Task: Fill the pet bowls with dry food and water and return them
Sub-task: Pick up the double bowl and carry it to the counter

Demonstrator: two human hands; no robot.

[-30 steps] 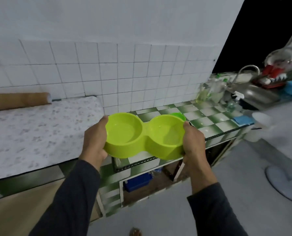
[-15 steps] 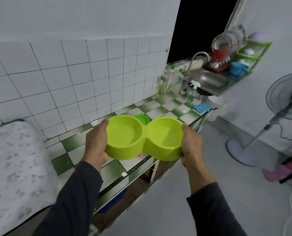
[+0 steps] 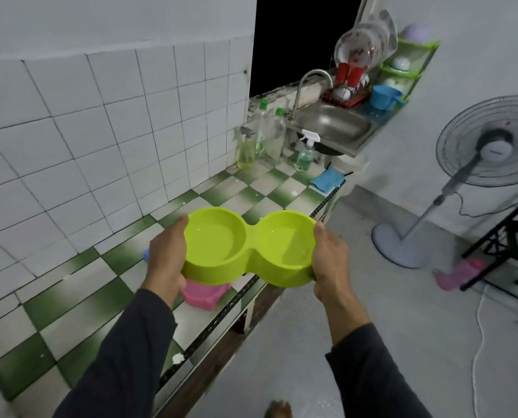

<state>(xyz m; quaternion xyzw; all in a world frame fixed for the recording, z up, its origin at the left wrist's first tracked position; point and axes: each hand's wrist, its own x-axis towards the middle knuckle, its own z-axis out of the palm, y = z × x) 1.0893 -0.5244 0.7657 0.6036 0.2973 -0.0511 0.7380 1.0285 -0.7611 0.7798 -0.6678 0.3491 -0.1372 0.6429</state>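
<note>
A lime-green double pet bowl is held level in front of me, above the edge of the green-and-white checkered counter. My left hand grips its left end, thumb over the rim. My right hand grips its right end the same way. Both cups of the bowl look dry and hold no food. A pink bowl sits on the counter just below the green one, partly hidden by it.
A steel sink with a faucet lies at the counter's far end, beside bottles, a spray bottle and a blue cloth. A dish rack stands behind. A standing fan and a black frame occupy the floor on the right.
My view has swung right and moved along the counter toward the sink. Both hands keep the same hold on the green bowl. The pink bowl has come into sight beneath it.
</note>
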